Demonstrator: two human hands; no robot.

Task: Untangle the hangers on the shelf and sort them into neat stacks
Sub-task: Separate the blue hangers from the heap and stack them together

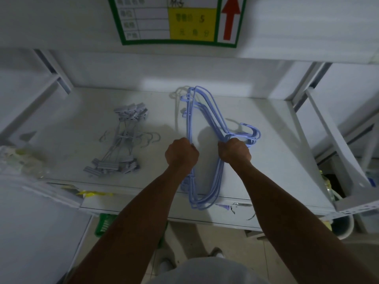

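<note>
My left hand (181, 153) and right hand (234, 151) are both clenched around a bunch of blue hangers (202, 140) on the white shelf (266, 140). A pile of grey clip hangers (121, 140) lies to the left, well apart.

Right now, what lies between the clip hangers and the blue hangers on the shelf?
Head view: bare shelf between clip hangers and blue hangers.

Count: one bundle of blue hangers (202, 119) in my grip, exact number unclear, roughly four or five overlapping. One pile of grey clip hangers (121, 140), too tangled to count. One white hanger (176, 107) behind the blue. One price sign (174, 19).
</note>
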